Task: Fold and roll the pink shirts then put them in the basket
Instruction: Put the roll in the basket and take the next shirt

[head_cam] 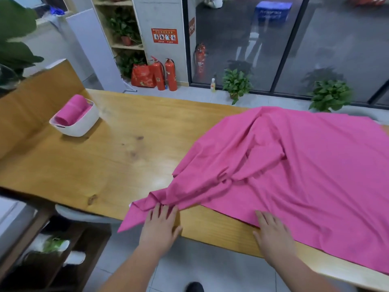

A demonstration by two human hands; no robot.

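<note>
Your left hand lies flat with its fingers straight and released. It presses on a bunched corner of the pink shirt, right at the near edge of the desk. Your right hand is off to its right, with bare desk between the two. It is also flat and unclenched, fingertips resting on the shirt's near edge. Neither hand grips anything.

From under your left hand a flap of cloth hangs over the desk edge toward you. Beyond and to the right of both hands the shirt spreads wide across the desk, but it is rumpled. A ridge of folds runs from the left hand diagonally away to the far side. The cloth ahead of the right hand lies smoother.

The step in hand looks like flattening the shirt before folding. To do it well, hold the hem down with your right hand as an anchor. Use your left to draw the bunched corner out leftward and bring the hanging flap back onto the desk. Then sweep both palms away from you so creases are pushed out, not trapped in the fold. Thin cloth like this likely slides on smooth wood, so press lightly and evenly.

Far ahead and left of your left hand, well apart from the shirt, stands a white basket with rolled pink shirts already in it.
</note>
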